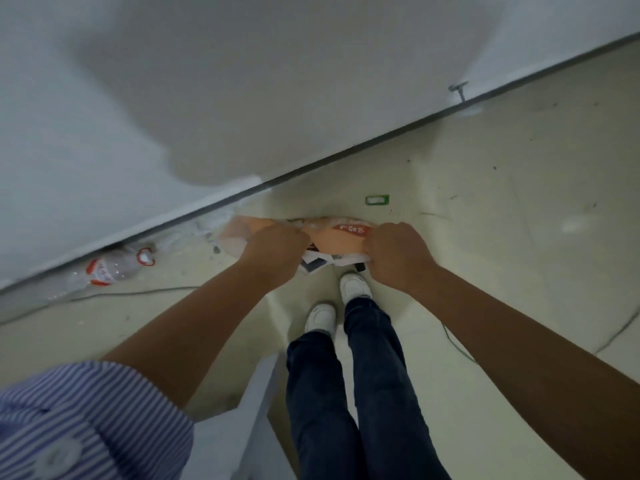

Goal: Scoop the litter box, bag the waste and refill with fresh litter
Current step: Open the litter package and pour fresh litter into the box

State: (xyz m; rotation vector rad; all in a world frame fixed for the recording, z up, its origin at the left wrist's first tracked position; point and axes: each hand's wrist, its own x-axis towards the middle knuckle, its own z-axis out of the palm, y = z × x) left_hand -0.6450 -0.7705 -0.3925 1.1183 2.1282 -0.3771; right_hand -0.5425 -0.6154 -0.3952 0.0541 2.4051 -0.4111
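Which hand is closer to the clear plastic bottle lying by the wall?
Left. The left hand grips the orange bag on the side toward the clear plastic bottle; the right hand grips the far end.

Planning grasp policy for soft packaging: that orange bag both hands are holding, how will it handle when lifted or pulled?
Likely floppy: the orange bag bunches and creases between the left hand and the right hand. Probably thin plastic film, so somewhat slippery and apt to stretch or tear if pulled hard. Its weight cannot be judged; the contents are hidden.
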